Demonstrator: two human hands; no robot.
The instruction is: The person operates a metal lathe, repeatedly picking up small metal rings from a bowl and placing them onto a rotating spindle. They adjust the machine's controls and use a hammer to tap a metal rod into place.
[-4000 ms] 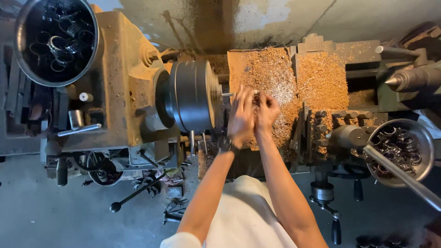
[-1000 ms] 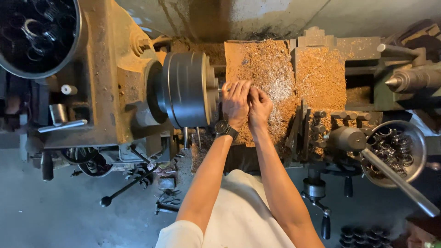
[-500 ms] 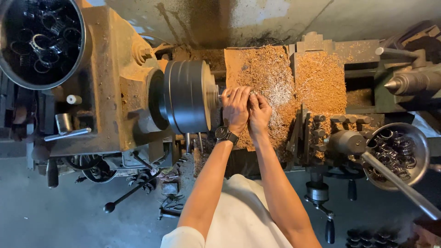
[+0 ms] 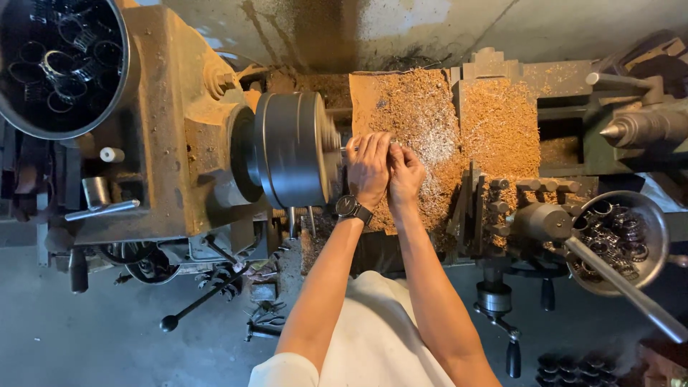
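I see my left hand [image 4: 369, 166] and right hand [image 4: 405, 172] pressed together just right of the smooth grey steel chuck [image 4: 290, 149], fingers curled narrow around something small I cannot make out. Its axis runs left-right; gritty orange swarf [image 4: 459, 129] blankets the carriage beyond.

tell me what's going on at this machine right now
A person stands over an old, rust-stained metal lathe. Both hands are pressed together just right of the round grey steel chuck: the left hand, with a dark wristwatch on its wrist, and the right hand beside it. What they grip is too small to make out. Golden metal shavings cover the bed. A round metal bowl of rings sits at the right.
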